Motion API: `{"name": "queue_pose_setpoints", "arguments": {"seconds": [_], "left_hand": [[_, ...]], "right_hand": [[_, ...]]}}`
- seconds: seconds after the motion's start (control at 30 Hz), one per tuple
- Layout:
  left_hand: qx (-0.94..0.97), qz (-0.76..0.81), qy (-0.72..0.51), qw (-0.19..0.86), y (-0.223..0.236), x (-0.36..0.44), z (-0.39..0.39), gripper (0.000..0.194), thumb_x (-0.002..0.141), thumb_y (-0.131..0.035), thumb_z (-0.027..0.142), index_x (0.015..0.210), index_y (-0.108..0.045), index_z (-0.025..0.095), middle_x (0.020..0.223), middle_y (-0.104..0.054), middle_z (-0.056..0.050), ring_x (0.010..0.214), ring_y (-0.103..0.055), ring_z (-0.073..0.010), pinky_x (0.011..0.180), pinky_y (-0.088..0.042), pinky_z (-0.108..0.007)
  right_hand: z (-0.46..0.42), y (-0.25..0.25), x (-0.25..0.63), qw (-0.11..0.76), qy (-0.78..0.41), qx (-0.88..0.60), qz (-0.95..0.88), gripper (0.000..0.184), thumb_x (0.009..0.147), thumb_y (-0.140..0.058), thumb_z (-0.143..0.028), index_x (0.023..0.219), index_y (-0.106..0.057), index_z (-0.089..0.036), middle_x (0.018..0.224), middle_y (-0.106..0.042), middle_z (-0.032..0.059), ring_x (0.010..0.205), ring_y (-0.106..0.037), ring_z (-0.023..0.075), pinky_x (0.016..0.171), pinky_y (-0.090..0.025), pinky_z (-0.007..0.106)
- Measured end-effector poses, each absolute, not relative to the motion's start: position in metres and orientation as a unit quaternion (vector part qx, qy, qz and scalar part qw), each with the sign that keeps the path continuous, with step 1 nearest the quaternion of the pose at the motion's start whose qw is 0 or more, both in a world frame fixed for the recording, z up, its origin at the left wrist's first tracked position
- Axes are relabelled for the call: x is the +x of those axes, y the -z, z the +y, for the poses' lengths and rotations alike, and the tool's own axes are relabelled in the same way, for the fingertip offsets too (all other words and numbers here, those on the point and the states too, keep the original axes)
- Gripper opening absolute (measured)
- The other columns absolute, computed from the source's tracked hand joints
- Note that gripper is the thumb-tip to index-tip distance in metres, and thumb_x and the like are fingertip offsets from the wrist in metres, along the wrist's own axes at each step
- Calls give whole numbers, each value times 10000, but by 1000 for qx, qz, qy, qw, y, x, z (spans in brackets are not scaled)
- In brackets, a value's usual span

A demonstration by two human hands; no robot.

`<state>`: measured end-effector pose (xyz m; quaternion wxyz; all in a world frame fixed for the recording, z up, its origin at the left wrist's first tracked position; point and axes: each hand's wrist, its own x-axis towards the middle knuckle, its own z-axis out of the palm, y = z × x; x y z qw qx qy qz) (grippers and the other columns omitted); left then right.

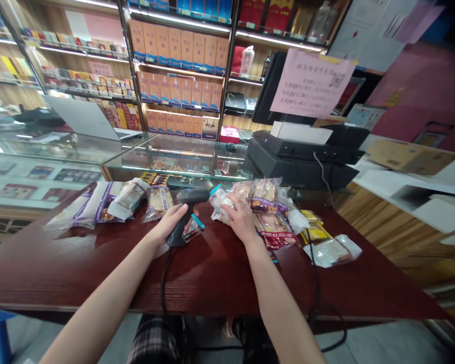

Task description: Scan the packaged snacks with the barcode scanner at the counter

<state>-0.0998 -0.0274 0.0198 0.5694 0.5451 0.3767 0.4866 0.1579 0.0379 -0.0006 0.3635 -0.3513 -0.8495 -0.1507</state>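
Observation:
My left hand (170, 222) is closed around the grip of a black handheld barcode scanner (191, 194), whose head points right. A black cable runs down from its handle over the table edge. Just behind that hand lies a small clear pack with a turquoise strip (197, 221). My right hand (239, 216) has its fingers bent over a clear plastic snack pack with a turquoise edge (217, 198), in front of the scanner's head. Beside it lie a purple-and-clear bread pack (264, 194) and a red-edged bread pack (275, 230).
On the dark red table (109, 273), more bread packs (160, 201) and white-purple bags (102, 199) lie at the left. Yellow packs (315, 226) and a white pack (335, 250) lie right, near another cable. Behind stand a glass counter (189, 146) and a black monitor (267, 91).

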Motion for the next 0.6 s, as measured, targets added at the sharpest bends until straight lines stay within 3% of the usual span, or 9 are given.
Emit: {"name": "queue_pose_setpoints", "arguments": {"seconds": [0.43,0.6], "left_hand": [[526,390,-475,587,-19,-100,-26,620,834,-588,726,955,-650,120,492,-546,1,386,-472,-111,391,-358,-212],[498,400,-500,584,-19,-108,-21,677,828,-583,730,1016,-689,89,510,-576,-24,406,-507,-134,401,-383,-234]], "right_hand": [[35,3,152,351,148,-359,-852,314,922,-548,-82,1114,-740,-240,1333,-653,108,1173,-621,253,1023,-482,435],[33,-3,156,389,176,-397,-812,306,906,-549,-106,1123,-722,-237,1286,-675,100,1203,-603,237,1134,-363,469]]}}
